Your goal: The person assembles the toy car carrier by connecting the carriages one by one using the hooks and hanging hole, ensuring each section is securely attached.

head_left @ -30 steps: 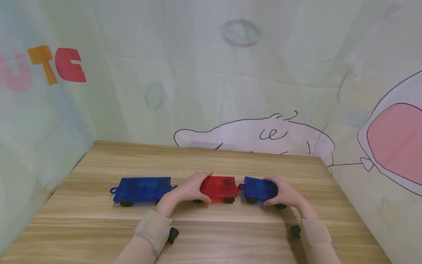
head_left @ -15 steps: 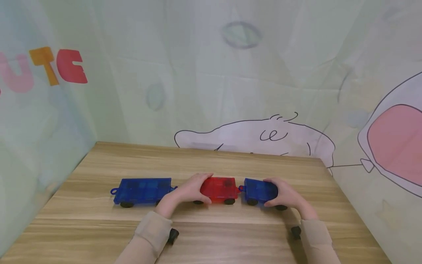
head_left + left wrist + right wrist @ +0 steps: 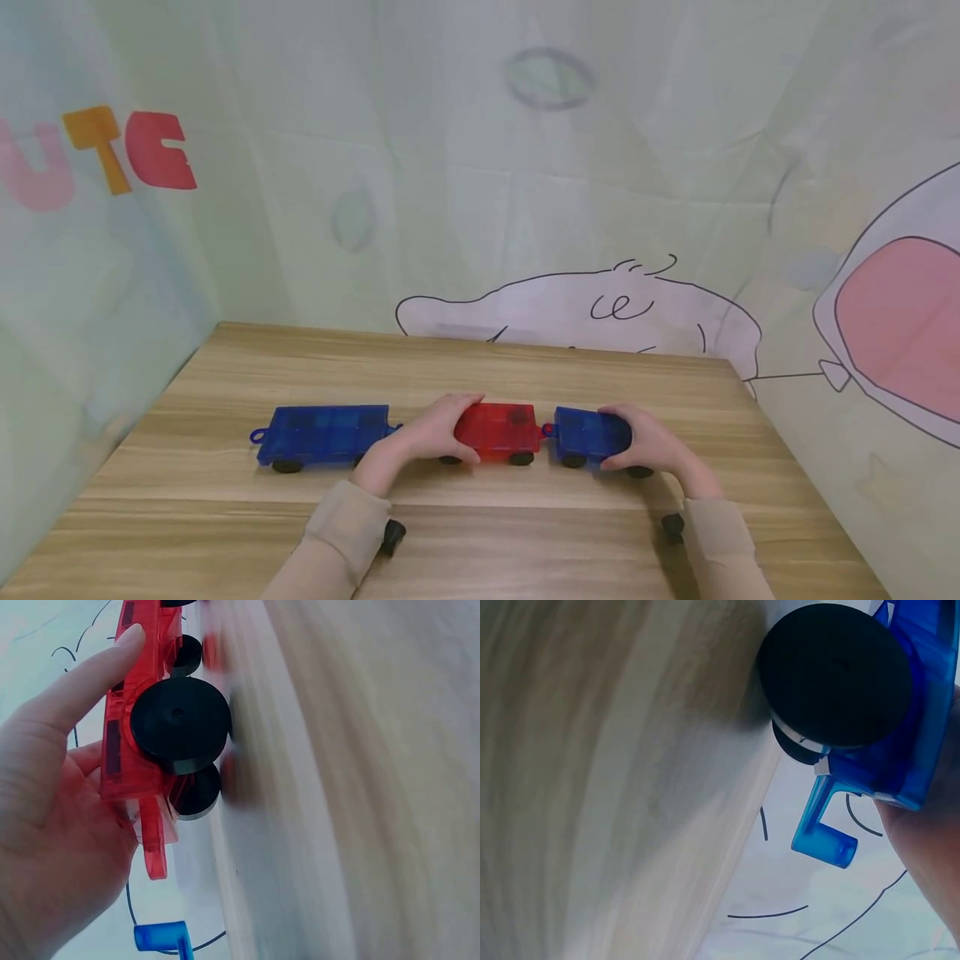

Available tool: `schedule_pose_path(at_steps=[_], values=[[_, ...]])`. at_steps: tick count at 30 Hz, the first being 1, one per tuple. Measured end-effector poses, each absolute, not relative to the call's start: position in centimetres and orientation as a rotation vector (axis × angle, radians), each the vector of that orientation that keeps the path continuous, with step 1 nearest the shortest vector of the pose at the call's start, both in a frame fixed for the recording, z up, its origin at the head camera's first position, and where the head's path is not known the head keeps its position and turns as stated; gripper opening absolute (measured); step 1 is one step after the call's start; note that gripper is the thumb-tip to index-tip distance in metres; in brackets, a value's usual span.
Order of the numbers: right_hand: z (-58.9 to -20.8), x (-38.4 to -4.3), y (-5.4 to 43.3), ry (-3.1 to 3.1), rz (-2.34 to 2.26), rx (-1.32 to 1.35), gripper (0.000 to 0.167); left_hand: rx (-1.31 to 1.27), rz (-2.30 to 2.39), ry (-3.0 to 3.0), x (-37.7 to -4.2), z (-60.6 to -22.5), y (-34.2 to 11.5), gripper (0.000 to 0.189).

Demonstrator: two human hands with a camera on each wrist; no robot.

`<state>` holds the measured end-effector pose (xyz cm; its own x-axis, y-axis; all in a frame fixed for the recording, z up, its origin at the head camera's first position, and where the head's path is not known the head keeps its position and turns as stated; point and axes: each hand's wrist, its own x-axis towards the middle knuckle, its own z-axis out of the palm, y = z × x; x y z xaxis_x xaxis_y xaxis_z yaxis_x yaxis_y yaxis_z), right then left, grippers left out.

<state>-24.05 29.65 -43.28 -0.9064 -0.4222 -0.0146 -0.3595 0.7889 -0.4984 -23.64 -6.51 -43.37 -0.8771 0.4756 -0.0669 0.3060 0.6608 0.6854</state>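
A red see-through toy train car (image 3: 498,429) with black wheels stands on the wooden table, and my left hand (image 3: 435,429) grips its left end between thumb and fingers. My right hand (image 3: 651,437) holds the right end of a short blue toy train car (image 3: 581,429). Where these two cars meet, the red coupling overlaps the blue ring (image 3: 550,430). To the left stands a longer blue toy train car (image 3: 326,433), touched by neither hand. The left wrist view shows the red car's rear tab (image 3: 154,847) apart from a blue peg (image 3: 161,936). A blue hook (image 3: 825,840) sticks out behind the short car.
Black wrist devices (image 3: 393,536) sit at the sleeves. The wooden tabletop (image 3: 480,542) reaches back to a cloth backdrop (image 3: 480,192) printed with cartoon drawings and letters.
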Motion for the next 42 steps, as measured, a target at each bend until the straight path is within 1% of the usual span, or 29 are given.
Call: schedule_pose_path(at_steps=[13,28,39,42], values=[[-43.2,-23.9,29.9,2.838,-0.75,-0.612,0.086,0.635,1.008,2.656,-23.6,-43.6,-6.5,0.089],[-43.2,-23.7,30.0,2.834,-0.748,-0.661,0.092,0.648,0.987,2.655,-23.4,-43.5,-6.8,0.091],[-43.2,-23.7,30.4,2.85,-0.751,-0.679,0.093,0.694,1.139,2.622,-23.0,-42.6,-8.1,0.09],[-43.3,-23.8,30.5,2.852,-0.764,-0.682,0.093,0.667,1.169,2.629,-22.8,-42.5,-8.8,0.087]])
